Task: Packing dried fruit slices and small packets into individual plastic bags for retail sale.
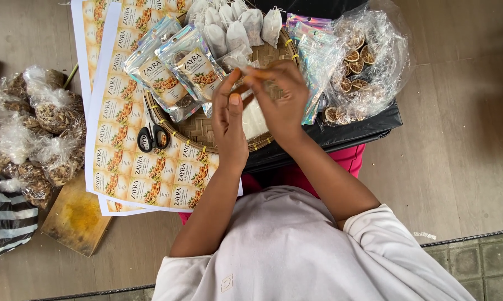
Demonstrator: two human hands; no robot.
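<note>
My left hand [229, 120] and my right hand [282, 97] are raised together above a round woven tray [207, 136]. Between their fingertips they pinch a small clear pouch [237, 58]. A thin orange-brown piece [260, 73] shows at my right fingertips, at the pouch's mouth. On the tray's left side lie two labelled shiny pouches [173, 69] with dried contents. Several white tea bags [235, 28] are heaped at its far edge. What lies on the tray under my hands is hidden.
Empty iridescent pouches [313, 50] and a plastic bag of dried citrus slices [363, 61] rest on a black box [346, 134] at right. Label sheets [134, 161] and black scissors [152, 136] lie left of the tray. Further left are knotted bags of dried goods [34, 134], a wooden board [76, 217] and striped cloth [6, 217].
</note>
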